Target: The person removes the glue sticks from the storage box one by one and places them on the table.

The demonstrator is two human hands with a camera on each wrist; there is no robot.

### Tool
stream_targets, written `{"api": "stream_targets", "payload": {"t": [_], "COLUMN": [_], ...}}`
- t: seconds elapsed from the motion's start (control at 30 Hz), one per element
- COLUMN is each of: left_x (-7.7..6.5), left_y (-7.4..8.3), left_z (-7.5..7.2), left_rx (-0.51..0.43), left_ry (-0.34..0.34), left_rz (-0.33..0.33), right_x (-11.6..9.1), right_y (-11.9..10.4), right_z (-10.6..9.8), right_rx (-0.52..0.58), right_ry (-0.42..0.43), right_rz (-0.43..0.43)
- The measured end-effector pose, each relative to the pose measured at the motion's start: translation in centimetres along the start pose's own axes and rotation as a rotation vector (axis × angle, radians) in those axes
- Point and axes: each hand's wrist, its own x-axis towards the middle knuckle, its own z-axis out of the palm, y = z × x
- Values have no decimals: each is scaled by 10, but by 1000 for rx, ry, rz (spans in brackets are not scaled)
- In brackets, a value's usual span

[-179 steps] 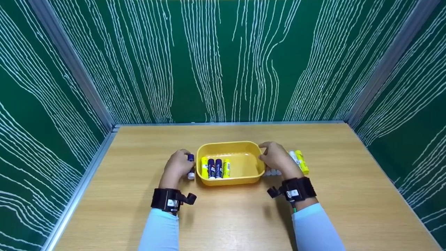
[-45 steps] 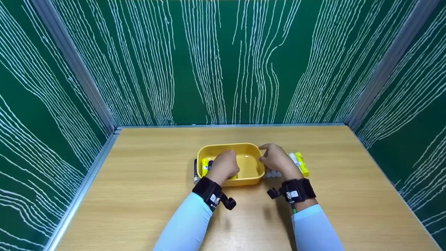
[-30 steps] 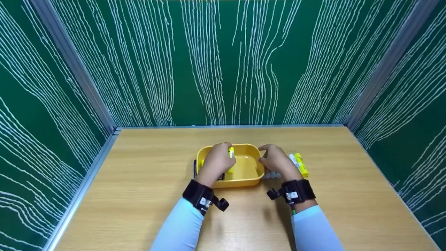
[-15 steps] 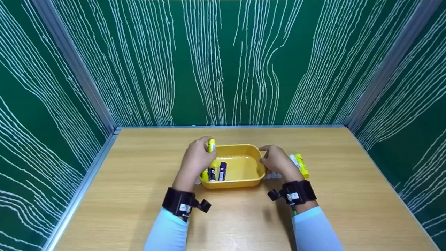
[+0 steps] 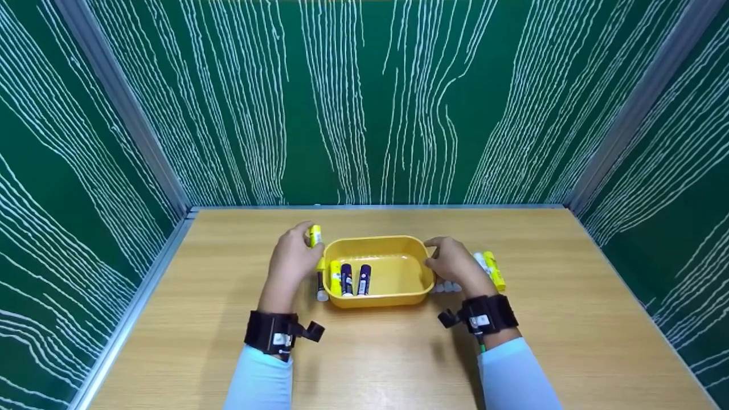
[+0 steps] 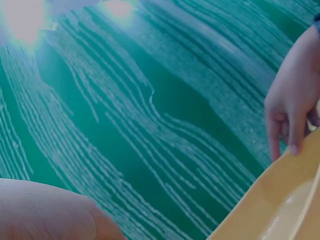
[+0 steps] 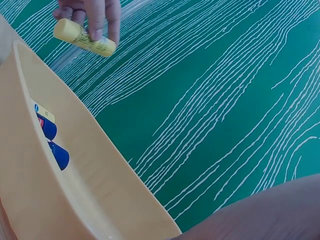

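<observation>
My left hand (image 5: 293, 254) holds a yellow glue stick (image 5: 315, 235) upright just left of the yellow plastic container (image 5: 376, 302). The right wrist view shows the same glue stick (image 7: 87, 39) between thumb and fingers. Inside the container, at its left, lie another yellow glue stick (image 5: 335, 277) and two dark blue ones, the nearer blue stick (image 5: 346, 280) beside it and the other blue stick (image 5: 364, 279) slightly tilted. My right hand (image 5: 453, 262) grips the container's right rim; the left wrist view shows its fingers (image 6: 294, 148) at the rim.
A dark glue stick (image 5: 322, 289) lies on the table against the container's left side, partly hidden. Right of the container are several white-ended sticks (image 5: 446, 287), partly under the right hand, and a yellow glue stick (image 5: 494, 271). Green patterned walls (image 5: 376, 102) enclose the table.
My left hand has lifted a yellow glue stick out of the container and carried it left past the rim. Earlier it let go of a dark glue stick there. The right hand stays put.
</observation>
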Motion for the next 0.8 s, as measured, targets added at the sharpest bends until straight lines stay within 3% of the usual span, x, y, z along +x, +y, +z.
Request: {"api": "stream_targets", "payload": {"t": [0.2,0.53,0.8], "left_x": [5,11,14], "left_y": [-18,-42,-51], "left_z": [-3,2,16], "left_rx": [68,172,180], "left_ry": [7,-56,-159], "left_rz": [-50,-154,-219], "right_x": [0,-1,-1], "right_y": [2,2,2], "right_z": [0,-1,0], "right_rx": [-14,19,30], "right_ry": [12,-9,-10], "right_rz": [-45,-16,-1]}}
